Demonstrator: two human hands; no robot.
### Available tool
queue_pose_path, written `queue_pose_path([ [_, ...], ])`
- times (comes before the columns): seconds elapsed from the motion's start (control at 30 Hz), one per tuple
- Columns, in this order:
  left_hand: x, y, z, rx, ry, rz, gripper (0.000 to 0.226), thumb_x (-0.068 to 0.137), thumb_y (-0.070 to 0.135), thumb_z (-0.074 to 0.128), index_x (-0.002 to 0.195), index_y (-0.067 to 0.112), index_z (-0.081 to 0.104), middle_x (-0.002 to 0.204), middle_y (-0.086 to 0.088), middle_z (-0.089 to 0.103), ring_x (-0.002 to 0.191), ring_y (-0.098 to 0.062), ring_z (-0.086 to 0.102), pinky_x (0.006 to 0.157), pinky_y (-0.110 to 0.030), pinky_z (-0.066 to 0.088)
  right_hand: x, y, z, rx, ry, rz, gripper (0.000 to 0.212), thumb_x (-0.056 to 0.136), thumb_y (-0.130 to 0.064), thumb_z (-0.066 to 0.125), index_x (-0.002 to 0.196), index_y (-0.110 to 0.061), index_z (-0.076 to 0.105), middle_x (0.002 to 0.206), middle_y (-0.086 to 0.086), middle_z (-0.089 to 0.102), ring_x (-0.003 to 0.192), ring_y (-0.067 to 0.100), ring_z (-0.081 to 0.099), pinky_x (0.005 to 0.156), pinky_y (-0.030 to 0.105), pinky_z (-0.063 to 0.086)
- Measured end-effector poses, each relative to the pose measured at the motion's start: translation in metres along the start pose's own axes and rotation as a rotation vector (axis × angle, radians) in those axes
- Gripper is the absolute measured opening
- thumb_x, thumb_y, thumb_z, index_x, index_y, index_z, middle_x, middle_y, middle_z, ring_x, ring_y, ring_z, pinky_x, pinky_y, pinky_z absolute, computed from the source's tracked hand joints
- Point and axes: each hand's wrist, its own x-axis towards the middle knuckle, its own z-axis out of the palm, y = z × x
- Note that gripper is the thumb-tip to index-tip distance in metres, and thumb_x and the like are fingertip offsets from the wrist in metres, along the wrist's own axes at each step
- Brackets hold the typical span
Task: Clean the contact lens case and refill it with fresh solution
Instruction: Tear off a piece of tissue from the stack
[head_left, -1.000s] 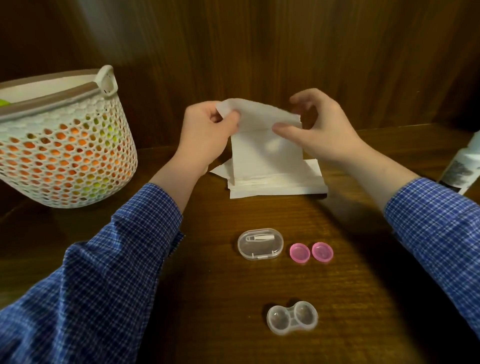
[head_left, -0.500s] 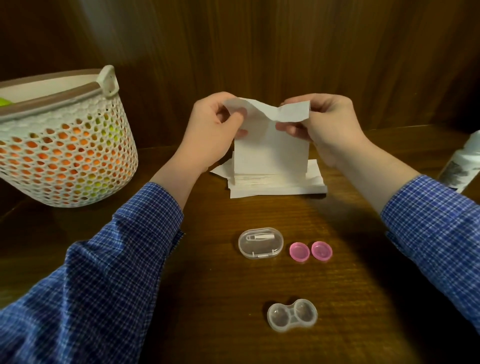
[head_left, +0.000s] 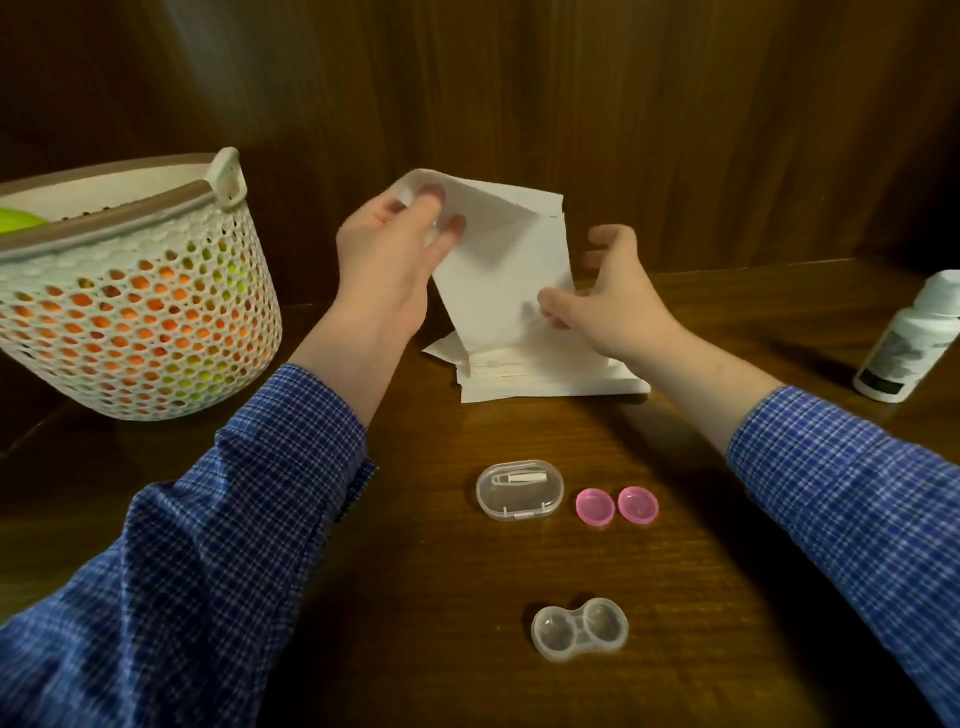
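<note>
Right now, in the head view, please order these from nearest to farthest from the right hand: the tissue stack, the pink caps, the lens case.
From the right hand:
1. Tissue stack, just under it.
2. Pink caps, toward the person.
3. Lens case, closest to the person.

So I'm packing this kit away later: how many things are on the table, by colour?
White: 3, basket, bottle, tissue stack
Clear: 2, lens case, tweezer box
Pink: 2, caps
Total: 7
</note>
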Motion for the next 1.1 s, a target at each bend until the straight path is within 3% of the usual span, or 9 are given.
queue_pose_path([
  [0.07,0.004,0.002,-0.002,-0.135,0.013,-0.088,0.022,0.093,0.002,0.073,0.111,0.015,0.068,0.127,-0.008,0.062,0.112,-0.029,0.063,0.081,-0.04,0.066,0.001,0.004,0.001,-0.035,0.011,0.016,0.084,0.086,-0.018,0.081,0.148,-0.021,0.025,0.141,0.006,0.048,0.118,0.032,0.065,0.097,0.044,0.059],
  [0.13,0.006,0.002,-0.003,-0.22,0.01,-0.144,0.032,0.094,-0.001,0.071,0.123,0.011,0.064,0.133,-0.011,0.059,0.115,-0.031,0.062,0.078,-0.04,0.066,0.003,0.007,0.0,-0.061,0.016,0.043,0.075,0.088,-0.021,0.08,0.144,-0.022,0.031,0.118,-0.002,0.056,0.095,0.022,0.073,0.076,0.029,0.064],
  [0.2,0.005,0.0,-0.002,-0.237,-0.005,-0.172,0.033,0.095,-0.002,0.069,0.125,0.011,0.064,0.134,-0.012,0.06,0.115,-0.031,0.064,0.077,-0.039,0.065,0.004,0.009,-0.002,-0.072,0.036,0.074,0.06,0.09,-0.023,0.078,0.135,-0.023,0.038,0.102,-0.002,0.058,0.072,0.014,0.073,0.053,0.018,0.056],
  [0.43,0.012,0.011,-0.01,-0.355,0.027,-0.128,0.021,0.095,-0.001,0.067,0.115,0.006,0.065,0.127,-0.018,0.066,0.114,-0.034,0.068,0.083,-0.047,0.065,0.015,0.013,-0.014,-0.111,-0.043,0.216,0.042,0.09,-0.01,0.076,0.118,-0.022,0.047,0.096,0.008,0.068,0.07,0.015,0.069,0.048,0.021,0.056],
  [0.6,0.02,0.036,-0.018,-0.451,0.093,-0.054,0.027,0.098,-0.004,0.063,0.12,0.008,0.052,0.119,-0.024,0.067,0.097,-0.033,0.077,0.066,-0.045,0.065,0.015,0.025,-0.01,-0.211,-0.038,0.183,0.05,0.086,-0.018,0.08,0.119,-0.026,0.043,0.104,0.0,0.057,0.095,0.022,0.066,0.058,0.026,0.056],
  [0.7,0.014,0.047,-0.015,-0.433,0.072,-0.005,0.031,0.1,0.0,0.06,0.127,0.012,0.05,0.116,-0.024,0.072,0.09,-0.033,0.08,0.067,-0.045,0.065,0.013,0.026,-0.01,-0.285,-0.019,0.101,0.064,0.085,-0.021,0.081,0.135,-0.02,0.042,0.116,-0.002,0.056,0.102,0.019,0.061,0.064,0.027,0.057],
  [0.8,-0.003,0.061,-0.005,-0.354,-0.003,0.082,0.015,0.109,0.015,0.047,0.119,0.012,0.057,0.104,-0.021,0.079,0.091,-0.035,0.079,0.07,-0.043,0.065,0.011,0.01,-0.016,-0.275,0.03,-0.023,0.073,0.083,-0.026,0.084,0.142,-0.017,0.041,0.119,-0.003,0.053,0.104,0.015,0.057,0.07,0.021,0.05],
  [0.93,-0.033,0.081,0.009,-0.202,-0.084,0.214,0.026,0.111,0.026,0.039,0.115,0.012,0.061,0.098,-0.015,0.081,0.091,-0.032,0.079,0.078,-0.042,0.065,-0.017,-0.034,-0.031,-0.171,-0.169,-0.247,0.099,0.071,-0.047,0.091,0.149,-0.026,0.034,0.134,-0.011,0.049,0.111,0.007,0.056,0.079,0.013,0.046],
  [1.1,-0.077,0.089,0.023,0.061,-0.112,0.265,0.041,0.071,0.045,0.057,0.105,0.022,0.062,0.103,-0.009,0.079,0.093,-0.023,0.079,0.083,-0.041,0.063,-0.082,-0.065,-0.039,-0.153,-0.281,-0.358,0.125,0.058,-0.071,0.085,0.156,-0.034,0.018,0.159,-0.01,0.034,0.136,0.002,0.04,0.1,0.014,0.032],
])
